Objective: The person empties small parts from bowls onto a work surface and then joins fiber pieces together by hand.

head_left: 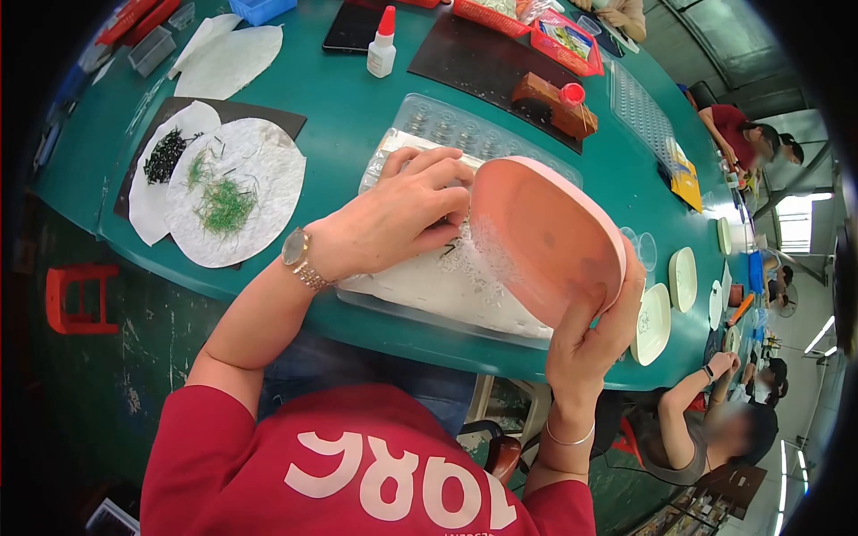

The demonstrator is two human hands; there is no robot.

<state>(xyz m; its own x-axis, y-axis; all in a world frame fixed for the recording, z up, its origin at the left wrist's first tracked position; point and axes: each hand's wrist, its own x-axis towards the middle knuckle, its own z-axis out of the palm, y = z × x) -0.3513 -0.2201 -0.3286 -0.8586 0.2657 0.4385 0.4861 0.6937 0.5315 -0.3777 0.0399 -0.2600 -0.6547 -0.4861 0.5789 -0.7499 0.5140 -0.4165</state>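
My right hand [590, 335] grips the lower end of a pink oval bowl [545, 237], which is tilted on its side with its inside facing left. Small clear pieces [483, 268] lie in a heap at the bowl's lower left edge, on a white cloth [402, 284]. My left hand [402, 214], with a watch on the wrist, is beside the heap with its fingers curled at the bowl's left rim; whatever its fingertips hold is hidden. Behind both hands lies a clear tray with round wells [447, 118].
White round sheets [284, 183] with green and black strands lie at the left. Beyond are a glue bottle [382, 54], a brown block [545, 103] and a red basket [572, 49]. Pale green bowls [652, 326] stand at the right, near a seated co-worker [688, 420].
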